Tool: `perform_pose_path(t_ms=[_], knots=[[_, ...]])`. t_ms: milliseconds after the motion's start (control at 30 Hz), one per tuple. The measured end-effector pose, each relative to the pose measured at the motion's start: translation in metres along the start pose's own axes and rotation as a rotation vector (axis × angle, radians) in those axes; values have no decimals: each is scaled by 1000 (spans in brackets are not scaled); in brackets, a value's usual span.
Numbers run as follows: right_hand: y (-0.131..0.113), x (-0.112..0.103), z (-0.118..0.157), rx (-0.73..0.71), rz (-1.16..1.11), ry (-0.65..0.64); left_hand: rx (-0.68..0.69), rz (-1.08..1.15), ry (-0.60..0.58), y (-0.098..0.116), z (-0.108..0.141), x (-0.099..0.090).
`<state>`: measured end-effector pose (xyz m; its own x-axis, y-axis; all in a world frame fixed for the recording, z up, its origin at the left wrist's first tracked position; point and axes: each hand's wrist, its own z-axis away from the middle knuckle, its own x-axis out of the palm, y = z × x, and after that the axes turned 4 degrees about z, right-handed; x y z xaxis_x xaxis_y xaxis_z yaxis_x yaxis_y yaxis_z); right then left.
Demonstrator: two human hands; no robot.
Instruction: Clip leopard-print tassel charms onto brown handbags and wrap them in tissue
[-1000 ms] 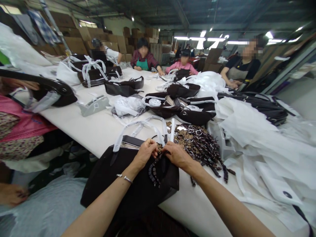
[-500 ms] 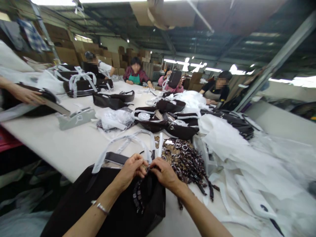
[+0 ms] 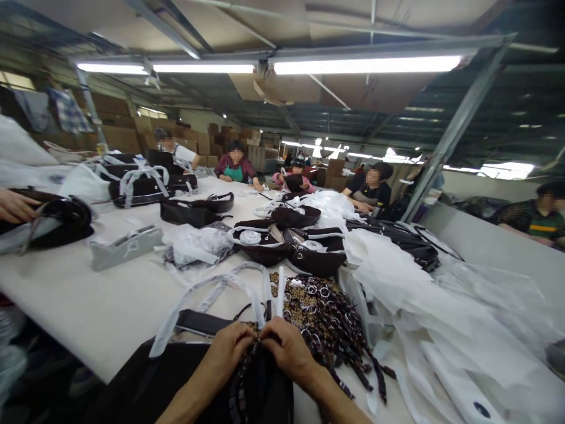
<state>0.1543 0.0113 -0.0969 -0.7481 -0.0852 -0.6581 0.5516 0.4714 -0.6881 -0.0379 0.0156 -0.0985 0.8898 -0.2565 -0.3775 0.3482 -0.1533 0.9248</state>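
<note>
Left hand (image 3: 232, 346) and right hand (image 3: 285, 348) pinch a beaded charm (image 3: 237, 393) against the dark bag (image 3: 168, 366), beside its wrapped handle (image 3: 166, 324); a slackened pinch could drop it, though exact contact is hidden from here.

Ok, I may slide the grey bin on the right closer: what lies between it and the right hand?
In the head view, a heap of ringed charms lies between the right hand and the grey bin.

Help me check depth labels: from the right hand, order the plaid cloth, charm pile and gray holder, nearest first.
1. Charm pile: just beyond the right hand, rightward.
2. Gray holder: farther off, left.
3. Plaid cloth: hanging far back, left.
</note>
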Motion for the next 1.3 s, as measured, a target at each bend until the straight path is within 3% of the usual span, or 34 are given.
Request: perform_pose_path(t_ms=[133, 233, 467, 600, 933, 1167, 1300], knots=[[1, 0, 0, 14, -18, -61, 104, -121, 47, 5, 8, 6], [7, 0, -3, 14, -32, -108, 46, -55, 69, 7, 8, 5], [6, -1, -4, 45, 16, -149, -54, 219, -68, 1, 11, -4], [3, -2, -3, 38, 13, -153, -141, 266, -47, -3, 5, 0], [4, 0, -3, 17, -14, -114, -58, 58, 72, -2, -1, 11], [6, 0, -3, 37, -42, -119, -79, 28, 19, 3, -2, 11], [9, 3, -1, 91, 24, 7, -120, 73, -3, 3, -4, 10]])
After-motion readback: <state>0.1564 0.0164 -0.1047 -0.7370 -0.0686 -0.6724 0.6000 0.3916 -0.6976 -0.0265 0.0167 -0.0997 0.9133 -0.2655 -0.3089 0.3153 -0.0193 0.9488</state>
